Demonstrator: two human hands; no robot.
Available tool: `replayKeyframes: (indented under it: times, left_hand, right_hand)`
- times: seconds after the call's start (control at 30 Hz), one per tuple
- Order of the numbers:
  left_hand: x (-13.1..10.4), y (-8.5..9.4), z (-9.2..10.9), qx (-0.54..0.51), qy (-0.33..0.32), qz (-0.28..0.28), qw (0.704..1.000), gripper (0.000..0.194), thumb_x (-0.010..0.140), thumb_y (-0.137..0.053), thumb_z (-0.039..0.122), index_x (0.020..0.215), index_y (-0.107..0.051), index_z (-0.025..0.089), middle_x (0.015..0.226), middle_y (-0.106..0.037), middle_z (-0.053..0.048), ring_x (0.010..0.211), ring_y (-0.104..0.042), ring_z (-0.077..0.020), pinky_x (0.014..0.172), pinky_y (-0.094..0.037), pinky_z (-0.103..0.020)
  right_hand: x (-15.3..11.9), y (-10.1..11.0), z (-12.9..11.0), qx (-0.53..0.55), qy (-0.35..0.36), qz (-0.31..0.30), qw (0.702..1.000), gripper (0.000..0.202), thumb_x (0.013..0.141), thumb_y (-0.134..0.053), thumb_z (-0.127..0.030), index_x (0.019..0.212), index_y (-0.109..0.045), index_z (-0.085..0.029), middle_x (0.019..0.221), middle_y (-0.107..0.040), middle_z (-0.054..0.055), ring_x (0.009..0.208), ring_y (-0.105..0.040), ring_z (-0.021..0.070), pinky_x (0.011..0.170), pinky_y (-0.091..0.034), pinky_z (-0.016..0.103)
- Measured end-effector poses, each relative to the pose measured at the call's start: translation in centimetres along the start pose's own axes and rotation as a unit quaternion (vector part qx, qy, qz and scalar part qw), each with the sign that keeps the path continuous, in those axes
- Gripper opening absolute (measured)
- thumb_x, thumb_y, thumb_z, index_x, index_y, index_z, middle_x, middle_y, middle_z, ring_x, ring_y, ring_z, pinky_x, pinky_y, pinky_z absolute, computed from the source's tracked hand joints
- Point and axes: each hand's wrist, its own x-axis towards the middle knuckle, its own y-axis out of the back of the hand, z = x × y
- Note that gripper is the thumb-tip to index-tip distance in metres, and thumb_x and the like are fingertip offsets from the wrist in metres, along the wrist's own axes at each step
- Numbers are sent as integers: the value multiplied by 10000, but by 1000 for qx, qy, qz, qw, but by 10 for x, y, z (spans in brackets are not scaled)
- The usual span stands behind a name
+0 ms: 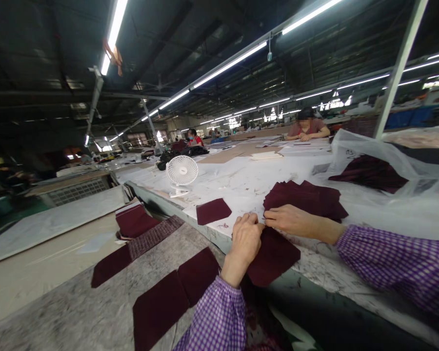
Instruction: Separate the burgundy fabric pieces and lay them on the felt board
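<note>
A maroon fabric piece with cut corners lies over the front edge of the white table. My left hand is closed on its upper left edge, fingers curled. Close beside it, my right hand pinches the same piece at its top edge; the fingertips of the two hands nearly meet. Just behind my right hand rests a stack of maroon fabric pieces, partly covered by the hand. A single maroon piece lies flat to the left of the hands.
A white fan stands at the table's left edge. More maroon pieces lie on the grey board at lower left, near a folded maroon pile. A clear plastic bag holds dark fabric at right. A co-worker leans on the far side.
</note>
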Motion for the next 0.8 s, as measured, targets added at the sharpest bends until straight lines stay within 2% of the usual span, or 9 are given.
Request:
replayKeyframes:
  times: [0.1,0.2,0.3,0.43,0.5,0.67,0.8]
  left_hand:
    - [0,4,2,15,-4,-13,1000,312,901,-410,143,959,-704,231,959,-598,-77,948,-502,-217,849,-394,-360]
    - [0,5,3,17,-2,-14,1000,316,899,-408,136,963,-704,225,959,-601,-76,949,-509,-219,849,-397,-362]
    - [0,3,3,14,-1,-7,1000,322,898,-405,131,987,-702,218,962,-605,-74,946,-516,-223,847,-403,-367]
    - [1,0,-2,-9,1,6,1000,314,897,-424,138,1011,-702,229,955,-611,-71,940,-526,-222,844,-415,-362]
    - [-1,-1,-9,-49,8,11,999,289,903,-449,170,998,-712,242,921,-618,-60,922,-538,-212,828,-426,-343]
    - [-19,0,-38,-183,49,44,981,197,878,-548,232,945,-733,239,881,-636,-40,873,-568,-182,790,-446,-291]
    - [-33,-1,-53,-205,23,86,975,201,894,-533,249,878,-731,216,829,-618,-37,825,-553,-172,751,-443,-283]
  right_hand:
    - [-3,5,2,54,-29,4,998,268,879,-410,-31,845,-639,-165,858,-620,57,788,-572,172,699,-437,284]
    - [-3,17,3,101,-66,7,993,267,882,-420,-53,906,-662,-164,884,-636,72,811,-589,181,726,-452,289]
    - [-1,23,-3,162,-49,36,985,275,911,-399,-105,982,-659,-163,959,-635,88,857,-588,184,779,-460,298]
    - [1,15,-12,190,-48,47,979,301,953,-341,-171,944,-641,-154,925,-633,89,792,-579,181,754,-464,310]
    - [0,9,-13,184,-64,39,980,301,957,-343,-185,921,-640,-154,869,-626,80,735,-568,176,704,-455,304]
    - [-7,4,-12,206,-58,41,976,306,960,-349,-176,993,-654,-171,899,-627,67,769,-576,167,711,-443,285]
    - [-7,8,-14,193,-52,30,979,325,955,-352,-159,1010,-673,-171,909,-628,67,757,-583,156,708,-442,272]
